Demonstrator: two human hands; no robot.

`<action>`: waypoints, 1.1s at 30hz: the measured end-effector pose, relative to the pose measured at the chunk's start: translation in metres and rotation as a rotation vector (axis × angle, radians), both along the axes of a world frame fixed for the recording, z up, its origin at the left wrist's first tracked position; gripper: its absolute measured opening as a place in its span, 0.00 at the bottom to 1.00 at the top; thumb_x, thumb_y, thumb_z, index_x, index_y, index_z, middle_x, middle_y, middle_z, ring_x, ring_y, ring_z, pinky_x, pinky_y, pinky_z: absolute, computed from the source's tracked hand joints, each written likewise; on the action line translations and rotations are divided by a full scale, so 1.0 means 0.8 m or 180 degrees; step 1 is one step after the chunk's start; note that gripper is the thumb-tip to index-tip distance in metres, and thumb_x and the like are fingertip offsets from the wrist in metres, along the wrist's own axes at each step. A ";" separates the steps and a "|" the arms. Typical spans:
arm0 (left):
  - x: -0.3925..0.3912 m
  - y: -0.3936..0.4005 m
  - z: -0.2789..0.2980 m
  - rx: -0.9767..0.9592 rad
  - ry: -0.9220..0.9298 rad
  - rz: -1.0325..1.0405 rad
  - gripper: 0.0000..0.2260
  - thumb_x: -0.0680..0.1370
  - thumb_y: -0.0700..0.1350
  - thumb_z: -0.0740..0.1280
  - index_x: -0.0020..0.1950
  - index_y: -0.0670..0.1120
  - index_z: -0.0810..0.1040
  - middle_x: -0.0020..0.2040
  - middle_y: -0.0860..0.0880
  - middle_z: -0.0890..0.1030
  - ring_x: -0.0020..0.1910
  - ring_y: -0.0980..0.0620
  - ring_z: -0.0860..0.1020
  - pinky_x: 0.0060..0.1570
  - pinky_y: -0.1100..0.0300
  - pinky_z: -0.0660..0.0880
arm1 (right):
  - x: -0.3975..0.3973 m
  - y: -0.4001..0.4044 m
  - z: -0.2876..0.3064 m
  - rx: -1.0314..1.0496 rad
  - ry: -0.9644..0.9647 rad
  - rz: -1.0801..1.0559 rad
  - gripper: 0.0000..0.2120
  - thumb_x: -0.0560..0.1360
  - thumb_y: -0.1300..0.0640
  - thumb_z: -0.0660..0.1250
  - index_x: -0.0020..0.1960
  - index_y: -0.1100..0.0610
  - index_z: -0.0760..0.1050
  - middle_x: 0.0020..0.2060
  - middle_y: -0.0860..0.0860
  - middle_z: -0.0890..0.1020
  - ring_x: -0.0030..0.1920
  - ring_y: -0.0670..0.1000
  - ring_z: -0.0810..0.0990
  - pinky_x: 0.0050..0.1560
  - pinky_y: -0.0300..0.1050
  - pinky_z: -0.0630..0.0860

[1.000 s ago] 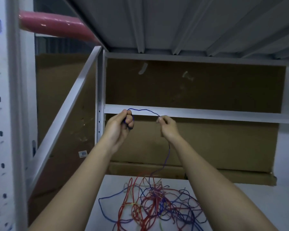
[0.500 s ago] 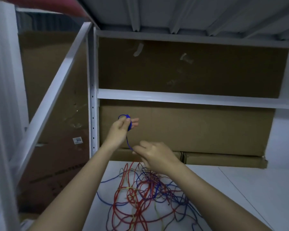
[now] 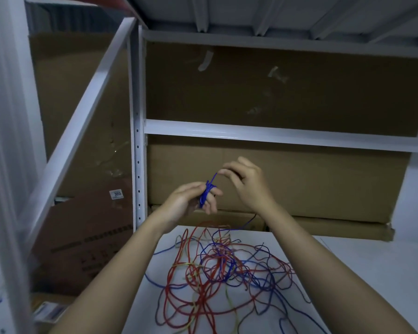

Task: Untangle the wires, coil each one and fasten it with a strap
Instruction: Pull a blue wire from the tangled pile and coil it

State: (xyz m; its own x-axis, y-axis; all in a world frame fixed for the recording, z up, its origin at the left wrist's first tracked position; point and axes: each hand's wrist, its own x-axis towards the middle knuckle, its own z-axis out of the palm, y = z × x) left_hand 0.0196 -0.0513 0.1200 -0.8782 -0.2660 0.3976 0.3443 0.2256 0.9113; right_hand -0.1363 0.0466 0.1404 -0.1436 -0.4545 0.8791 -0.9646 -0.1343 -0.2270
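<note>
- Head view: my left hand (image 3: 188,203) is raised above the white table (image 3: 362,273), its fingers wrapped by a small coil of blue wire (image 3: 206,192), which it holds between thumb and fingers.
- My right hand (image 3: 247,186), just right of the left, pinches the same wire's free run at its fingertips (image 3: 223,171); the strand slopes down-left from them to the coil.
- A tangle of red and blue wires (image 3: 217,273) lies on the table below and nearer, between my forearms.
- Beyond the hands stand brown cardboard boxes (image 3: 299,184) within a white metal rack (image 3: 138,165).
</note>
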 end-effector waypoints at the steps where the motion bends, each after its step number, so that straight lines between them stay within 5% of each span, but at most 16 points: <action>1: 0.003 0.002 0.001 0.0100 0.0071 -0.0024 0.15 0.83 0.39 0.50 0.51 0.37 0.76 0.31 0.47 0.79 0.30 0.53 0.74 0.37 0.66 0.72 | 0.002 -0.005 -0.001 0.0079 -0.0327 0.0067 0.05 0.76 0.57 0.68 0.45 0.56 0.83 0.35 0.44 0.73 0.35 0.41 0.71 0.37 0.32 0.65; 7: 0.004 0.003 0.003 0.0935 0.0747 -0.0006 0.14 0.83 0.38 0.50 0.54 0.37 0.75 0.31 0.49 0.76 0.34 0.54 0.73 0.46 0.62 0.70 | 0.030 -0.027 -0.035 0.0827 -0.1917 0.0880 0.11 0.80 0.58 0.60 0.42 0.52 0.77 0.25 0.43 0.73 0.25 0.39 0.68 0.30 0.33 0.63; 11: 0.005 -0.001 -0.001 0.1130 0.0852 0.0111 0.14 0.82 0.36 0.51 0.59 0.38 0.75 0.39 0.49 0.83 0.38 0.56 0.79 0.45 0.67 0.76 | 0.049 -0.035 -0.067 0.1431 -0.1905 0.1048 0.13 0.82 0.55 0.56 0.42 0.50 0.75 0.28 0.48 0.73 0.24 0.39 0.67 0.30 0.35 0.64; 16: 0.008 -0.011 -0.009 0.0822 0.0667 0.0321 0.14 0.83 0.36 0.51 0.60 0.41 0.74 0.49 0.48 0.85 0.46 0.54 0.81 0.50 0.65 0.76 | 0.050 -0.029 -0.080 0.1224 -0.1842 0.0808 0.13 0.83 0.57 0.54 0.54 0.61 0.76 0.29 0.48 0.73 0.27 0.39 0.69 0.34 0.33 0.65; 19: 0.005 -0.009 -0.016 0.0826 0.0672 0.0344 0.13 0.83 0.37 0.51 0.61 0.41 0.73 0.50 0.48 0.84 0.48 0.54 0.81 0.50 0.66 0.76 | 0.051 -0.020 -0.085 0.1577 -0.1298 0.0471 0.12 0.83 0.53 0.54 0.50 0.54 0.75 0.28 0.48 0.73 0.28 0.45 0.70 0.34 0.47 0.68; 23: -0.007 -0.009 -0.024 0.0458 0.0704 0.0782 0.13 0.84 0.38 0.50 0.64 0.41 0.69 0.54 0.51 0.82 0.54 0.55 0.81 0.58 0.65 0.74 | 0.059 -0.014 -0.091 0.1756 0.0202 -0.0168 0.09 0.82 0.53 0.54 0.50 0.55 0.71 0.35 0.51 0.76 0.34 0.54 0.74 0.34 0.49 0.67; 29: -0.004 -0.022 -0.045 -0.0964 -0.0148 0.1139 0.13 0.84 0.40 0.51 0.60 0.44 0.73 0.53 0.54 0.79 0.51 0.66 0.77 0.54 0.70 0.70 | 0.049 -0.005 -0.093 0.1132 0.0850 -0.0094 0.11 0.79 0.54 0.60 0.53 0.58 0.79 0.44 0.52 0.83 0.42 0.56 0.81 0.34 0.48 0.75; 33: 0.005 -0.028 -0.054 -0.1625 -0.0738 0.1015 0.14 0.84 0.43 0.53 0.51 0.34 0.72 0.43 0.46 0.76 0.43 0.53 0.73 0.53 0.52 0.71 | 0.035 0.002 -0.083 0.0473 0.0864 0.0071 0.08 0.74 0.53 0.67 0.45 0.56 0.82 0.34 0.49 0.80 0.35 0.49 0.77 0.33 0.42 0.72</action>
State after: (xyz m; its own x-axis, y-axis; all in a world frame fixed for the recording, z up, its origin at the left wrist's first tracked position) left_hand 0.0233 -0.0734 0.0764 -0.8656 -0.3556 0.3526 -0.0043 0.7093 0.7049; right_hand -0.1085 0.0482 0.0738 0.0989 -0.5814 0.8076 -0.9899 -0.1406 0.0199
